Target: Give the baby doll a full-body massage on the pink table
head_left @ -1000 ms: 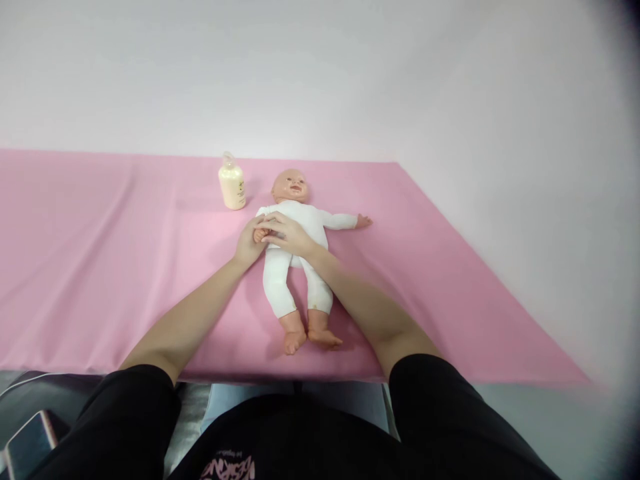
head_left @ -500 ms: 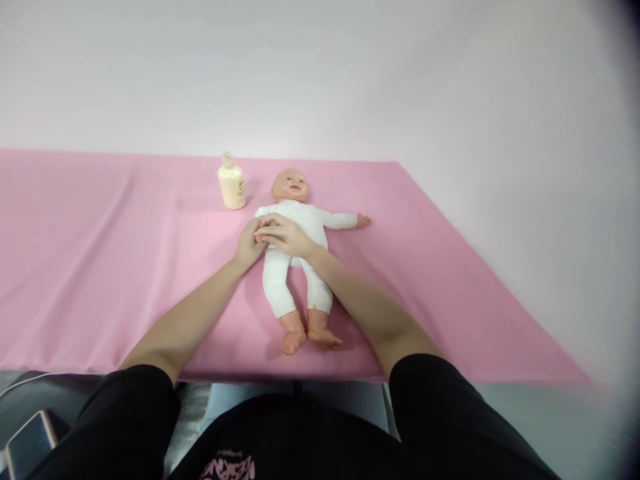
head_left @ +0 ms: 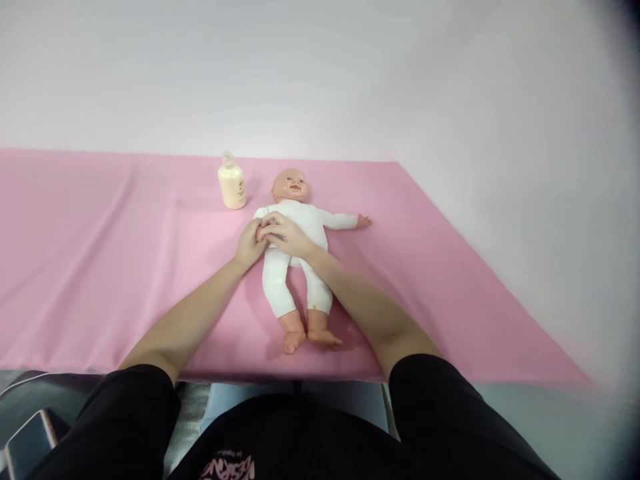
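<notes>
A baby doll (head_left: 305,217) with a white cloth body lies on its back, head at the far side and feet toward me. Its arm on the right side is stretched out; the other arm's hand is between my hands. My left hand (head_left: 250,243) is closed around that small doll hand from the left. My right hand (head_left: 284,235) reaches across the doll's belly, its fingers bent over the same doll hand and touching my left hand. Most of the doll's hand is hidden by my fingers.
A pump bottle (head_left: 232,187) of pale yellow liquid stands left of the doll's head. Pink cloth (head_left: 100,267) covers the table, with a white wall behind. At the lower left, below the table edge, lies a phone (head_left: 31,443).
My fingers have shifted very slightly over the doll's hand, with less of it showing between them. The doll and the bottle stay where they were.
</notes>
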Tool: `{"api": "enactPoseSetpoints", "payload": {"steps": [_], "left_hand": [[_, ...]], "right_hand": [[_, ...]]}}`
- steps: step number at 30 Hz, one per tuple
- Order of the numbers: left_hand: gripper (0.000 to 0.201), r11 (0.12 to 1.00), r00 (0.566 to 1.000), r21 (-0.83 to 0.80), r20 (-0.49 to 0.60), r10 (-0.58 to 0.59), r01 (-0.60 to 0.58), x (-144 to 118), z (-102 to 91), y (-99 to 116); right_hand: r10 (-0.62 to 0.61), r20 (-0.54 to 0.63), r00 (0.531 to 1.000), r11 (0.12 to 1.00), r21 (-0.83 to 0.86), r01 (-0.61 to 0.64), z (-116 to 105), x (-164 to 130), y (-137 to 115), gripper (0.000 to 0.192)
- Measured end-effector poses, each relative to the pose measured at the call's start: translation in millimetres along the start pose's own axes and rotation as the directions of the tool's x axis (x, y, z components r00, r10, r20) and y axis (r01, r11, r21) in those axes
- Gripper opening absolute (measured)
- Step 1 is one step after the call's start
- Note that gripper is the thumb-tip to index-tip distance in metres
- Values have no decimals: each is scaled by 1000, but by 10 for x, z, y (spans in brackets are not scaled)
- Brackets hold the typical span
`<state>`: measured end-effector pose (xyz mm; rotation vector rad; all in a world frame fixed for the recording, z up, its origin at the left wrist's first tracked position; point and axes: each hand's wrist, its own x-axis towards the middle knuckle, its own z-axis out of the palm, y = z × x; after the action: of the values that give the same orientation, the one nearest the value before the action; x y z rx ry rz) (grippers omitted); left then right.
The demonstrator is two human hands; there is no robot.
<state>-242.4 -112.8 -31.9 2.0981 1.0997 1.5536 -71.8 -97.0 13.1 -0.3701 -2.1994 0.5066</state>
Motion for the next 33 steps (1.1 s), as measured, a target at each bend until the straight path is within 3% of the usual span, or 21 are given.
{"api": "enactPoseSetpoints", "payload": {"steps": [7,12,18,24,29,33], "left_hand": [[22,999,1000,39,-26,-7,8,-1,-2,-30],[29,999,999,4,-9,-45,45,-2,-5,-51],[44,995,996,-77,-62,-68,63,-2,32,-174],[40,990,999,-132,-10,-41,39,-16,50,-166],[37,996,1000,-85,-29,-10,8,-17,45,-171],[37,998,1000,-64,-19,-25,23,-12,33,-158]], "right_hand": [[4,45,999,1000,13,-5,-13,6,-34,34],[31,34,999,999,26,-32,-19,16,-44,27],[68,-25,997,998,3,-67,-25,-2,-15,23],[58,-50,997,998,-1,-58,-27,-2,-21,23],[47,-8,999,999,-9,-47,-27,13,-23,40],[60,-2,998,998,-6,-60,-28,8,-11,38]]}}
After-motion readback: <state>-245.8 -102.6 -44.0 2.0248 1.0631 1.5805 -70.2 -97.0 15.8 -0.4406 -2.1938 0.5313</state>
